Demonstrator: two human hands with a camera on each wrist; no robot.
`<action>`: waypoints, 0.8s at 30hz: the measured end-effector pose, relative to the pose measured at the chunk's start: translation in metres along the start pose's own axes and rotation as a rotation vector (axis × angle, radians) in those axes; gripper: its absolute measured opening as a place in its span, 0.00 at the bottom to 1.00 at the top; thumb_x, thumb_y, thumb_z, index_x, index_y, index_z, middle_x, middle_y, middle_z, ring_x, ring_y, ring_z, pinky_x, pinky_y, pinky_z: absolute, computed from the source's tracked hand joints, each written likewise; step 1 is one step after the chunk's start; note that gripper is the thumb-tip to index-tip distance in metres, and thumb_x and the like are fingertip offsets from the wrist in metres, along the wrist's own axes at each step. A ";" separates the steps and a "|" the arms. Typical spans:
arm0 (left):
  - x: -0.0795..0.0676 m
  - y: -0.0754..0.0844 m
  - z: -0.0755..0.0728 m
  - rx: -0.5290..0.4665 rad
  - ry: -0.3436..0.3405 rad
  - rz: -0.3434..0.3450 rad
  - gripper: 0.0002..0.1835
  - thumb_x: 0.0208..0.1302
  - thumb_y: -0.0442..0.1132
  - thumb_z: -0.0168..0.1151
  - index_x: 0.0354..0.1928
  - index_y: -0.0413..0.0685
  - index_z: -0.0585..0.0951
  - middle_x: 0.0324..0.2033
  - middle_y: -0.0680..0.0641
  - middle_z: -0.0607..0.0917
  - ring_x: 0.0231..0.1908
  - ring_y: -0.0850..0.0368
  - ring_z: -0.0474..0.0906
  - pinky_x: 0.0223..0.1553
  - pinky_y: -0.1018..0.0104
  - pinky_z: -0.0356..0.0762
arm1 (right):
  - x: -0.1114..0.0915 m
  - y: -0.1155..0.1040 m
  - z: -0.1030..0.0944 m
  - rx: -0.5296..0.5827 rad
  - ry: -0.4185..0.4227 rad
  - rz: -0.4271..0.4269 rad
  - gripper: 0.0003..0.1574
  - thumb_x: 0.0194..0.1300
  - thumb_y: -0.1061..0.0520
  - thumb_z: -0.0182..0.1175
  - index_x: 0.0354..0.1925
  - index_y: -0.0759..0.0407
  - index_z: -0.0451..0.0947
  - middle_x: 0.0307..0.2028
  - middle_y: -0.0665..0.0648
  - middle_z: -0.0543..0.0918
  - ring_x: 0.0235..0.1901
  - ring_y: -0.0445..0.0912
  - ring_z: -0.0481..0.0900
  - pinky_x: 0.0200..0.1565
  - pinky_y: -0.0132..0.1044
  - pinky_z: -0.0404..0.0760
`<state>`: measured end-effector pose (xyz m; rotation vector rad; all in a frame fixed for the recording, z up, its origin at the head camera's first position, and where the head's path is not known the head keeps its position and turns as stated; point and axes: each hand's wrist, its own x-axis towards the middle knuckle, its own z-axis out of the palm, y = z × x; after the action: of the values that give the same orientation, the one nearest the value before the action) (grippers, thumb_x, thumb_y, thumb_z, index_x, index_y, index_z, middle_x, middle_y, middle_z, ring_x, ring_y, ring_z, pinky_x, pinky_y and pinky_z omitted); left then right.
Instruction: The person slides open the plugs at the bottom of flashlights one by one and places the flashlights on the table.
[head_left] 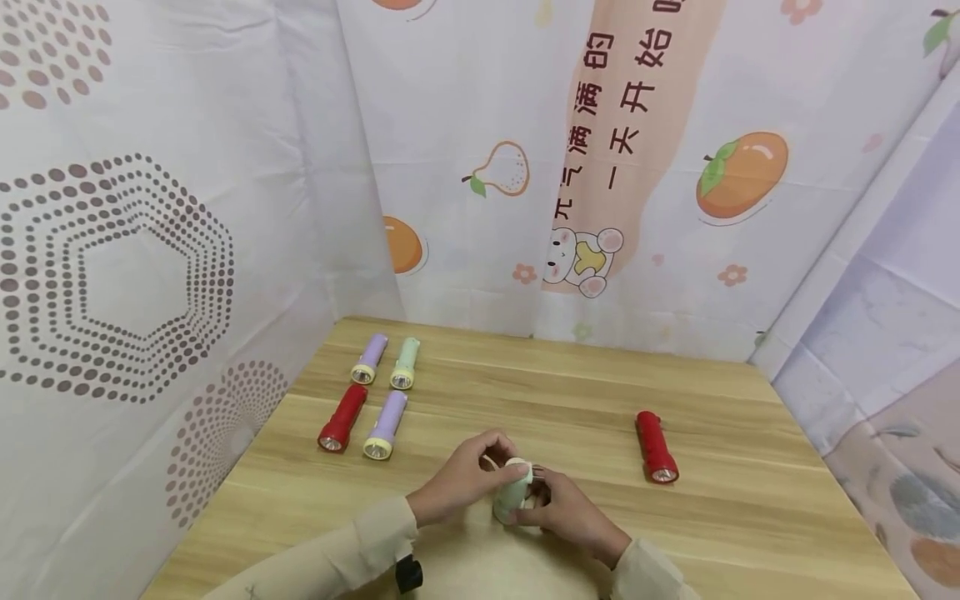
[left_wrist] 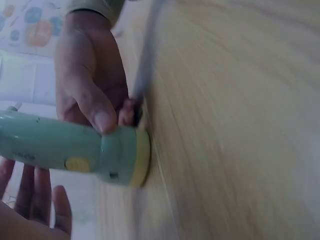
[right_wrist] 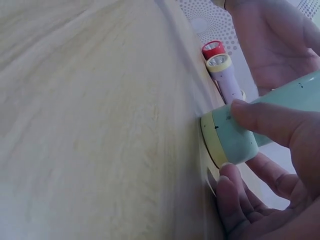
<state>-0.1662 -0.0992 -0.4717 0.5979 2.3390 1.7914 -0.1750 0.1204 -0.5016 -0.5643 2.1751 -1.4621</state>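
A pale green flashlight (head_left: 512, 497) with a cream-yellow head rim stands nearly upright on the wooden table, lens end down. Its yellow switch shows in the left wrist view on the green barrel (left_wrist: 55, 145). My left hand (head_left: 467, 477) is at the upper tail end, thumb across the top and fingers bent behind it. Lower down, my right hand (head_left: 570, 510) grips the head between thumb and fingers; in the right wrist view its thumb (right_wrist: 270, 120) presses on the green collar just above the rim.
To the left lie two purple flashlights (head_left: 386, 425), another green flashlight (head_left: 406, 362) and a red flashlight (head_left: 343, 417), lenses facing me. A second red flashlight (head_left: 656, 447) lies at the right. Printed curtains (head_left: 465, 275) stand behind and beside the wooden table (head_left: 525, 392).
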 end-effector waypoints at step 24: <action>-0.009 -0.008 -0.007 0.310 0.038 0.387 0.19 0.67 0.45 0.72 0.58 0.58 0.80 0.50 0.61 0.83 0.45 0.66 0.79 0.47 0.66 0.81 | -0.004 -0.002 0.012 -0.160 0.113 -0.026 0.33 0.52 0.51 0.82 0.53 0.56 0.80 0.37 0.52 0.78 0.33 0.46 0.72 0.32 0.32 0.71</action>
<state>-0.1622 -0.1111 -0.4779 1.1374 2.6973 1.5844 -0.1643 0.1129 -0.5032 -0.5793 2.3970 -1.3710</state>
